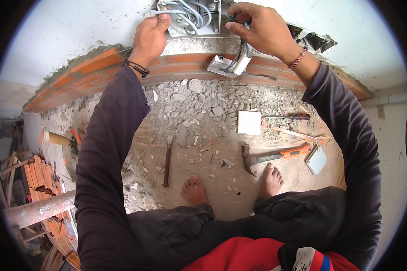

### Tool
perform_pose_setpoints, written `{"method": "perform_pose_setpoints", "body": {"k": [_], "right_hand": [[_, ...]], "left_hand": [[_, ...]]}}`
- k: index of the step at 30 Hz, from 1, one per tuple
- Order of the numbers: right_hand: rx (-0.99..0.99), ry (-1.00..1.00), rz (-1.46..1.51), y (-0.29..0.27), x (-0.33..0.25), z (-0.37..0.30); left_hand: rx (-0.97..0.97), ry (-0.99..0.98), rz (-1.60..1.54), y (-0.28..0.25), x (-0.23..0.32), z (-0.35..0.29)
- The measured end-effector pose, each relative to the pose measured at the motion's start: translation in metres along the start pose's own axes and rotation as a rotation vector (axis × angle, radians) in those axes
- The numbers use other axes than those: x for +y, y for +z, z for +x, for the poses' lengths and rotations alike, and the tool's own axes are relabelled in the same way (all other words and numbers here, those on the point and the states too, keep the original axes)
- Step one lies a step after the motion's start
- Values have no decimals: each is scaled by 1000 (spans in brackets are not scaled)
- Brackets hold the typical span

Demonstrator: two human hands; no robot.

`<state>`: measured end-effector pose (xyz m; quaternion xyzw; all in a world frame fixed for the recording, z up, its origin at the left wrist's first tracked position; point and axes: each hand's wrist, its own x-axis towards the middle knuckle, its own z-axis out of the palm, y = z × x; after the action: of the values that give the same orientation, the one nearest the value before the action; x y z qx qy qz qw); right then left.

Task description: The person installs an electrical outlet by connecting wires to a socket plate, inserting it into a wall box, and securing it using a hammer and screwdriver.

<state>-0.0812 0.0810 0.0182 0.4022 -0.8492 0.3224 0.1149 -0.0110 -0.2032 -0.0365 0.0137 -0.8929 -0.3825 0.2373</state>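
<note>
Pinching a light-grey, plastic-sheathed cable (198, 18) near its clear plug between the left hand's (150, 38) thumb and fingers, at a pale, square, open wall box (178, 31) full of the cable's loops. Curling the right hand (267, 32) at the box's right side, just above thin dark-grey wires (243, 47) leading down to a small white plastic block (242, 64); cannot tell whether gripping. Below, on the rubble-strewn floor (221, 180), an orange-handled, dark-headed claw hammer (271, 157) beside bare feet (195, 190).
</note>
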Motion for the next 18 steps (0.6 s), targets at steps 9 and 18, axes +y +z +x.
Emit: {"method": "perform_pose_setpoints", "body": {"k": [9, 18], "right_hand": [[-11, 16, -62, 6, -18, 13], [-58, 48, -51, 9, -16, 21]], "left_hand": [[7, 6, -4, -2, 1, -2], [-25, -3, 20, -3, 4, 1]]}}
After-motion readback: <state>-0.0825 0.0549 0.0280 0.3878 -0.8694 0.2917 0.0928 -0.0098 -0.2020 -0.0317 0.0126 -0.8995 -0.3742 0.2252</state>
